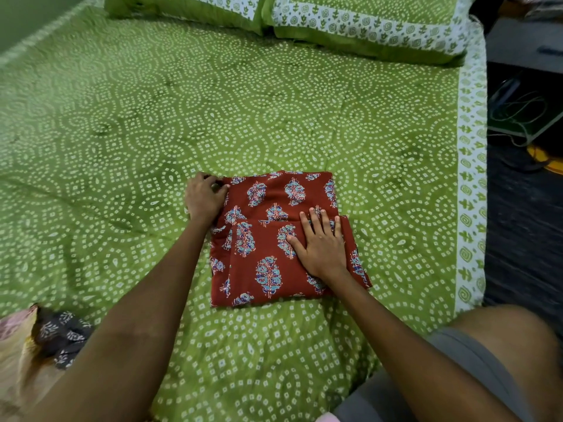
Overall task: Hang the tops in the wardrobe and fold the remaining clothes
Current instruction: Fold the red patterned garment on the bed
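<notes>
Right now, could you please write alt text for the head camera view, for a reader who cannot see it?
A folded red printed garment lies on a green patterned bedsheet; the right hand presses flat on it while the left hand grips its far left corner. Two matching pillows sit at the head, and more clothes lie near left.

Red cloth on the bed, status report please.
Left hand grips red cloth at far left corner. Right hand flat on it, pressing. Cloth folded on bed. Nothing in the way.
</notes>
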The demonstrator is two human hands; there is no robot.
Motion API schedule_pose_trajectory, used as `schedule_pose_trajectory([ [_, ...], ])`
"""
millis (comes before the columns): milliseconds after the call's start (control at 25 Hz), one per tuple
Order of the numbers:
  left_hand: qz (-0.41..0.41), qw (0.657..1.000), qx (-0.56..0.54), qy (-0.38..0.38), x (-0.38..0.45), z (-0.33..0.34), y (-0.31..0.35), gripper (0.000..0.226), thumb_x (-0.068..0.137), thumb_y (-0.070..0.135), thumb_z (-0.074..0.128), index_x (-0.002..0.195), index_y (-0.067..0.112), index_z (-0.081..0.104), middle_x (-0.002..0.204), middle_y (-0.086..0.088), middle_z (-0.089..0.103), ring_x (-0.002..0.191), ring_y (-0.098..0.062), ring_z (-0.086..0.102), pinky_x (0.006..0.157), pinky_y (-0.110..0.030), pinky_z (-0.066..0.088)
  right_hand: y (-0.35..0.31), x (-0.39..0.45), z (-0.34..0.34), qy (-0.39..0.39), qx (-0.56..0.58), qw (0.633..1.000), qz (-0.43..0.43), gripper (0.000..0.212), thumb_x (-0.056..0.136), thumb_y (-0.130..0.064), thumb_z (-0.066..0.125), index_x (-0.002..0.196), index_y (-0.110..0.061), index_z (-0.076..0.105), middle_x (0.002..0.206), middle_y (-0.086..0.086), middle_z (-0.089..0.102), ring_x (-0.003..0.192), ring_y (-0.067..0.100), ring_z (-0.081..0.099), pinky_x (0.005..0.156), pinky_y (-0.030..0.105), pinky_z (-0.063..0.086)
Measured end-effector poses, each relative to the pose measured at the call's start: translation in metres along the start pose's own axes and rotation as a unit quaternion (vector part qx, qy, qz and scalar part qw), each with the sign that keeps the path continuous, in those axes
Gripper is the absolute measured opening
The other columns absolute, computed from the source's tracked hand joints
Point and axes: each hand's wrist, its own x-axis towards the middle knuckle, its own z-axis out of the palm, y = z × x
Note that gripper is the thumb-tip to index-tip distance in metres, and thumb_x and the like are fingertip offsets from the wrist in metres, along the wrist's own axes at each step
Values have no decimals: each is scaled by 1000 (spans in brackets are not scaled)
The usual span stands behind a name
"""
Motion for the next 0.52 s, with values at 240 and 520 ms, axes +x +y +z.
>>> schedule_pose_trajectory([
  [240, -115, 989, -92, 24, 8, -10, 11, 33, 87, 20, 60, 115, 2, 57, 120, -17, 52, 113, -32, 50, 94, -40, 40, -3, 3, -6, -15, 4, 1000, 12, 82, 84, -67, -5, 151, -20, 5, 159, 3, 2, 146, 22, -7, 113, 42, -16],
  [520, 214, 949, 4, -231, -99, 18, 73, 47, 102, 30, 28, 146, 15, 29, 154, 1, 27, 142, -17, 23, 114, -31, 14, -19, 44, -4, -77, 43, 979, -183, 51, 103, -28, 19, 151, -11, 8, 159, 1, 8, 146, 13, -3, 117, 30, -8],
])
